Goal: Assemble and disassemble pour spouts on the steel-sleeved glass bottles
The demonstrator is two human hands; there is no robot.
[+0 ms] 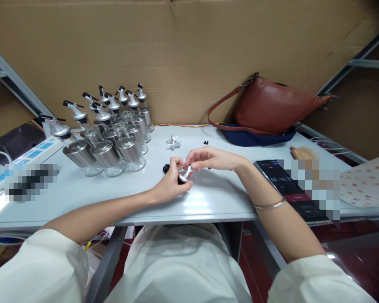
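Note:
Near the table's front middle, my left hand is closed around a silver pour spout with a black base. My right hand pinches at the narrow tip of the same spout; whatever small part lies between its fingertips is mostly hidden. Just behind my left fingers is a black round part. Farther back lie a little heap of silver metal pieces and a couple of tiny black pieces. Several glass bottles with steel bands and silver-and-black pour spouts stand to the left.
A brown leather bag rests on a dark blue cap at the back right. On the right are a phone showing a timer and a small wooden object. A white power strip lies at the left edge. Cardboard walls the back.

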